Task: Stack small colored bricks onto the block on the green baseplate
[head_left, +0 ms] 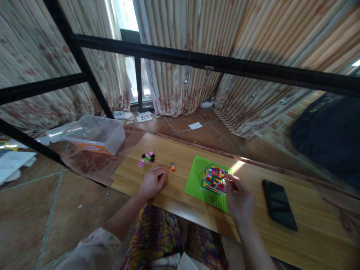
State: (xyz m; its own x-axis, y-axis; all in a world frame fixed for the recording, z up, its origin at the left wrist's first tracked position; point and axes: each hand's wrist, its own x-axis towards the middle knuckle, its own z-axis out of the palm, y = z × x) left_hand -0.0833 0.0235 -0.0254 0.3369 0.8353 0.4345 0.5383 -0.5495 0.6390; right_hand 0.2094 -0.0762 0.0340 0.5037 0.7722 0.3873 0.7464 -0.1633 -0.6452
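A multicoloured block built of small toy bricks [215, 178] sits on a green baseplate [194, 179] on the low wooden table. My right hand [240, 195] is at the block's right edge, its thumb and fingers pinched together there. Whether a small brick is between those fingertips is too small to tell. Curled on the table left of the baseplate is my left hand [153, 183], its fingers closed and their inside hidden. Just beyond its fingertips lies a little group of orange and red bricks [172, 167]. Farther left is a pile of pink, black and lime bricks [147, 159].
A black phone [279, 204] lies on the wooden table [253, 240], right of my right hand. On the floor to the left stands a clear plastic bin [112, 137]. Black metal bars [168, 54] cross in front of the curtains, and a dark bulky shape [329, 131] is at the right.
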